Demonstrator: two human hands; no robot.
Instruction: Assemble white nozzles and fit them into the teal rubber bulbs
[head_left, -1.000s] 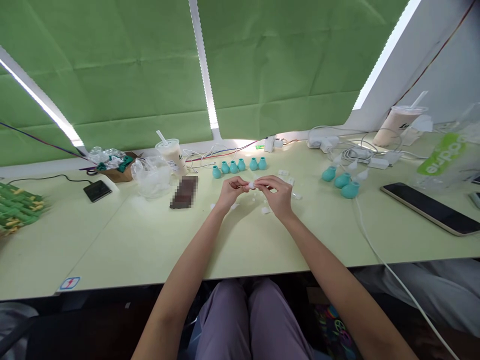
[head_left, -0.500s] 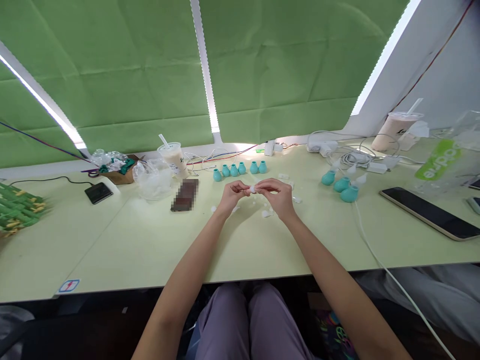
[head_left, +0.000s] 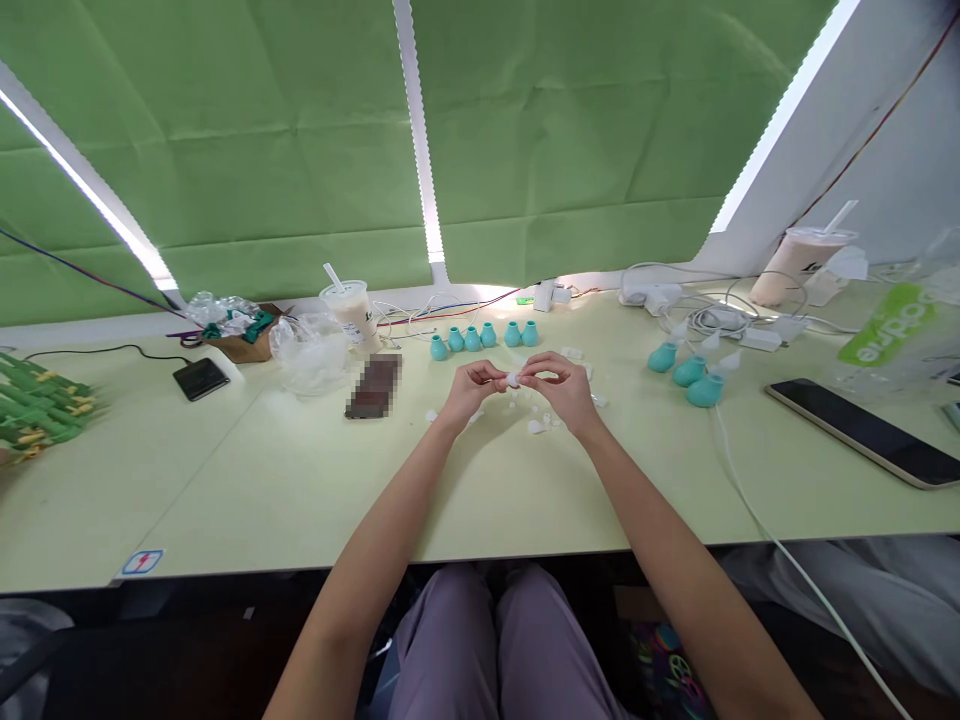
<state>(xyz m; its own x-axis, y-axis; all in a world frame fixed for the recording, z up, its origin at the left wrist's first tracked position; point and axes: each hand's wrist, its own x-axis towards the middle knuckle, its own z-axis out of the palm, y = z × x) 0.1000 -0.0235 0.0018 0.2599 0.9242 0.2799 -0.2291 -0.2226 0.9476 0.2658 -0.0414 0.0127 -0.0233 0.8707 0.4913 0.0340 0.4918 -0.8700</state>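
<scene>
Since the white piece (head_left: 513, 380) is tiny, we pinch it between left hand (head_left: 471, 390) and right hand (head_left: 564, 392), fingers nearly closed, above the table (head_left: 517, 505), likely for control; its shape is too small to tell. Pots (head_left: 472, 339) stand behind, leaving working room.

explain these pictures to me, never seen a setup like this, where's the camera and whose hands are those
There is no machine here: these are a person's own bare hands, seen by a camera worn on the head, looking forward and down. The left hand and right hand hold a small white piece between their fingertips, over a pale table. Loose white bits lie close by. Behind the hands, six teal pots form a row; three more teal pots sit to the right, near a dark phone. Farther back are two cups with straws.
</scene>
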